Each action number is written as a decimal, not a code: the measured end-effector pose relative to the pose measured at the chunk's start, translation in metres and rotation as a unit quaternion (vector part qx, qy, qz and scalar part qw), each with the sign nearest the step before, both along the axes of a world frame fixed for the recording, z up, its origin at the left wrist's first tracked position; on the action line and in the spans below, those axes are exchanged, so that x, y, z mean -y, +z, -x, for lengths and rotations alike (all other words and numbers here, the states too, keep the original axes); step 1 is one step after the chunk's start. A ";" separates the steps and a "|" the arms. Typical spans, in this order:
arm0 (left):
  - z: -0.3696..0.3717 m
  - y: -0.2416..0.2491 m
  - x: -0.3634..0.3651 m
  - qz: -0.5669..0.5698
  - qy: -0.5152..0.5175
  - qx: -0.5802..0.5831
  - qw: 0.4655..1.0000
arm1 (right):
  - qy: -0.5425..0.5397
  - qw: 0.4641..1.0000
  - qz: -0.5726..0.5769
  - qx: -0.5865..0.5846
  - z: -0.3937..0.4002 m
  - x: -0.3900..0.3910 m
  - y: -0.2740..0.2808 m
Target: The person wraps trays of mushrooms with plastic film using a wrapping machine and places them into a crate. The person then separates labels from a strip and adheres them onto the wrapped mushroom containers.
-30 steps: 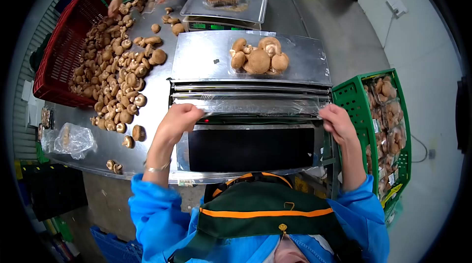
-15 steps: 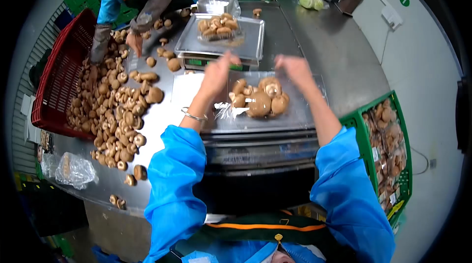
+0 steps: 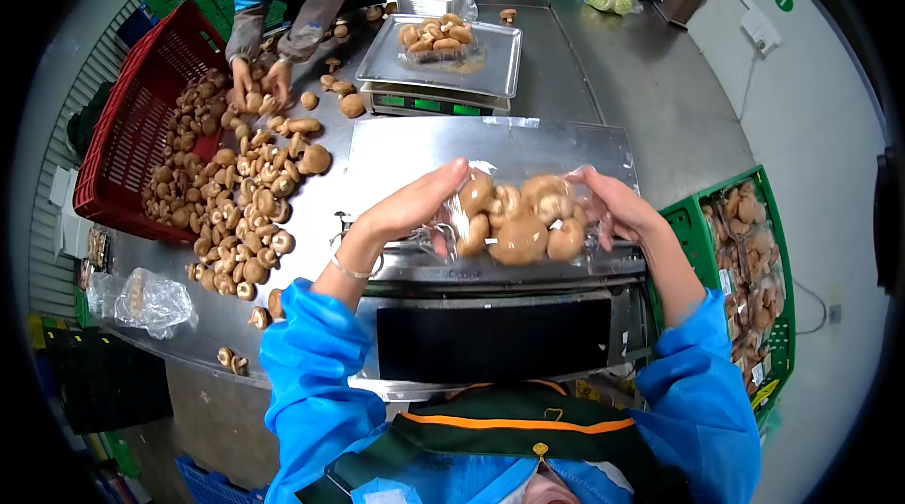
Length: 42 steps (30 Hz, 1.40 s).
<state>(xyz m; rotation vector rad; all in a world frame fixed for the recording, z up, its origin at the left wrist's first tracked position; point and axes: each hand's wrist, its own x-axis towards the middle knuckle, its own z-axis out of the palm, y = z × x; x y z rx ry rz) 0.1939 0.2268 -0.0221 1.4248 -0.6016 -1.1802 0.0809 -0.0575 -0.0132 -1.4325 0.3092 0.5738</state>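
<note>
A film-wrapped pack of brown mushrooms (image 3: 519,235) is between my two hands, over the front part of a metal wrapping machine (image 3: 415,141). My left hand (image 3: 412,206) presses on the pack's left side, its fingers straight and its thumb low at the near edge. On the opposite side, my right hand (image 3: 617,205) curls round the pack's end. Clear film wraps over the mushrooms and shines at the left end. The pack's underside is hidden from me.
Loose mushrooms (image 3: 236,231) spill from a tipped red crate (image 3: 132,136), where a co-worker's hands (image 3: 259,84) are busy. Behind the machine stands a scale (image 3: 438,100) bearing a tray with another mushroom pack (image 3: 436,36). A green crate (image 3: 693,240) of packs is at right.
My hands have come down from the film's far edge to the pack's two sides. The pack is now gripped and nearer me. The co-worker's hands have come together over the mushrooms.
</note>
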 end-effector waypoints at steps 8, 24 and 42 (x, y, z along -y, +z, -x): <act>0.117 -0.028 -0.082 0.026 -0.032 -0.126 0.991 | 0.008 1.000 0.021 -0.017 0.137 -0.040 -0.015; 0.273 -0.111 -0.132 -0.219 0.518 -0.312 0.766 | -0.542 0.831 -0.025 -0.117 0.306 -0.104 -0.149; 0.236 0.016 0.146 0.199 -0.251 0.092 0.943 | -0.609 0.689 -0.079 0.386 0.387 0.044 -0.038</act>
